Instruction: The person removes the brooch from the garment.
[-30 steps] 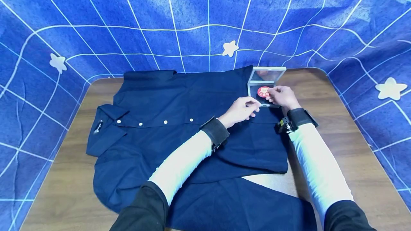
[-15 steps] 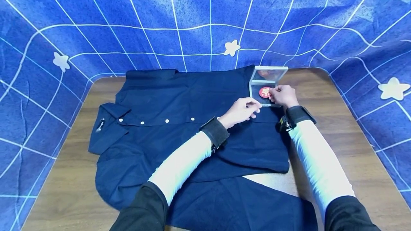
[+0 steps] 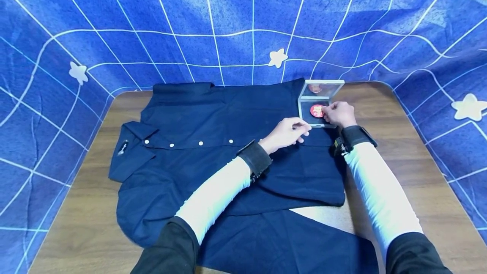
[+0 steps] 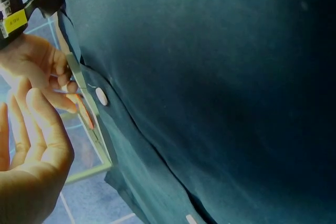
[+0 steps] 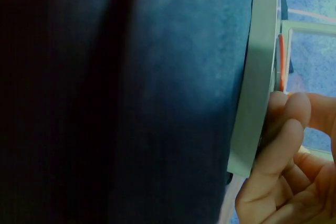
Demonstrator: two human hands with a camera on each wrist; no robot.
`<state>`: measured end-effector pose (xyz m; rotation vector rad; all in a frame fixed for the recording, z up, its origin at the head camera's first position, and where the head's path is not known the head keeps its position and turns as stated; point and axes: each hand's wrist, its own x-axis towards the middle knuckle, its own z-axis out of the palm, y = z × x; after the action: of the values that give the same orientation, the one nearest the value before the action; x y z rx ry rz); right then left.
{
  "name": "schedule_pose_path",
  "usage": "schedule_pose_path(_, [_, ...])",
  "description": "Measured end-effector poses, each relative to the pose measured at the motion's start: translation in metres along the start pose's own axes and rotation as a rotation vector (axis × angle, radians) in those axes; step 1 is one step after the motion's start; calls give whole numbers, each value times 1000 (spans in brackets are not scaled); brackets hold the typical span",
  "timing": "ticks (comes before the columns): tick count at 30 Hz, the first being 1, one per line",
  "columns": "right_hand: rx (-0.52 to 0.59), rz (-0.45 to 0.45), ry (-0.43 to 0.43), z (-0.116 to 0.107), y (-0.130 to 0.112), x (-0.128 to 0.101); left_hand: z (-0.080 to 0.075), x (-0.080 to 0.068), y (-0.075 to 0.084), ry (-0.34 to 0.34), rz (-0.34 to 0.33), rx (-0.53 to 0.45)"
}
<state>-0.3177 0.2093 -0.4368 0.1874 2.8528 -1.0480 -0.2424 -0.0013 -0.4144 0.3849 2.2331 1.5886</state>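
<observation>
Since earlier frame, badge (image 3: 316, 110) is lowered into open clear case (image 3: 318, 96) on shirt (image 3: 213, 138) at bench (image 3: 399, 147) far edge, pinched by right hand (image 3: 340, 114) fingers. Case front is steadied by left hand (image 3: 286, 132), fingers loosely curled. Risk: badge tipped crooked, light case nudged along shirt.

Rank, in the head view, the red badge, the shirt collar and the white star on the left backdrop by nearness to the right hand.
From the right hand:
1. Red badge, in the open clear case, at the fingertips.
2. Shirt collar, far left on the table.
3. White star, on the backdrop beyond the table's left edge.
</observation>
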Motion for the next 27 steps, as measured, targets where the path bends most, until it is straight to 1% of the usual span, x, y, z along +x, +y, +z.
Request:
schedule_pose_path(6, [0,12,23,0,-1,-1,-1,-3,1,3,-1,4])
schedule_pose_path(10, [9,16,22,0,0,-2,-2,-4,1,4,-9,8])
schedule_pose_path(12, [26,17,12,-1,0,-2,-3,-4,1,5,-11,8])
schedule_pose_path(18, [126,23,-3,-5,-1,-6,-5,-7,3,4,5,0])
schedule_pose_path(20, [142,11,2,-8,-4,-9,-7,-9,3,6,10,-1])
schedule_pose_path(22, [135,-10,10,-11,-9,-13,-9,-10,3,5,10,-4])
schedule_pose_path(27, [123,-72,43,-16,-26,-25,-18,-16,2,-6,15,-12])
